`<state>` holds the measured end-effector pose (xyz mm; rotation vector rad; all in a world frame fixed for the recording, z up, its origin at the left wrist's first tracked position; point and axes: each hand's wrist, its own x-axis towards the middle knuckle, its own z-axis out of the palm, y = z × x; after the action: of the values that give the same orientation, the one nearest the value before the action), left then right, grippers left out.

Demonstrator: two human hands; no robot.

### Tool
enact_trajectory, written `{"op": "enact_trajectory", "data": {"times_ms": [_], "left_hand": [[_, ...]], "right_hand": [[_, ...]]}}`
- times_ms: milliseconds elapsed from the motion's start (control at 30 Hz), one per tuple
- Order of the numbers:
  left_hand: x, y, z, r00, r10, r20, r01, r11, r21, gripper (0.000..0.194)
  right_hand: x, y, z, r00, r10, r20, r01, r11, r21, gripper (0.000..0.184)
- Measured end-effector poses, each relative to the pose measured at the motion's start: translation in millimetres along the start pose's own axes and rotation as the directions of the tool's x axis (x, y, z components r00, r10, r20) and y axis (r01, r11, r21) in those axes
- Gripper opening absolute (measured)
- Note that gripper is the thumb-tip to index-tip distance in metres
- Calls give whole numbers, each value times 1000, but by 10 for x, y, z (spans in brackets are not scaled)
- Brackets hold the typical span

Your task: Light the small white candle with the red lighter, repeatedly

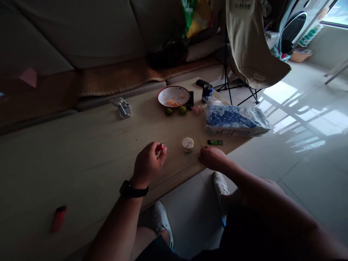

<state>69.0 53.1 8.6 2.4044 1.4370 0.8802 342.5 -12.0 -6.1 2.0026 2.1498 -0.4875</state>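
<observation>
My left hand, with a black watch on its wrist, is closed around a small red lighter whose metal end shows above the fingers. To its right, a round whitish candle with a purplish wick stands on the table, apart from both hands. My right hand is closed near the table's front edge, and a thin yellowish stick juts up from its fingertips. Just beyond that hand lies a green lighter. Another red lighter, slightly blurred, is on the table at the lower left.
On the wooden table are a plate with orange scraps, two green fruits, a can, a blue plastic-wrapped pack and a clear-and-grey container. A sofa runs behind; a folding chair stands back right.
</observation>
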Motion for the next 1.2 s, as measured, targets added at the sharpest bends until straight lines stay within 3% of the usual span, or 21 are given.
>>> {"op": "enact_trajectory", "data": {"times_ms": [467, 633, 1200], "left_hand": [[8, 63, -30, 996, 66, 56, -64, 997, -40, 28], [41, 172, 9, 985, 161, 56, -161, 987, -1, 26], [199, 630, 182, 970, 237, 59, -241, 966, 90, 26]], "right_hand": [[3, 17, 32, 1000, -22, -16, 22, 1000, -11, 28], [13, 15, 41, 999, -38, -21, 37, 999, -18, 29], [-52, 48, 48, 998, -52, -26, 52, 999, -9, 30]]}}
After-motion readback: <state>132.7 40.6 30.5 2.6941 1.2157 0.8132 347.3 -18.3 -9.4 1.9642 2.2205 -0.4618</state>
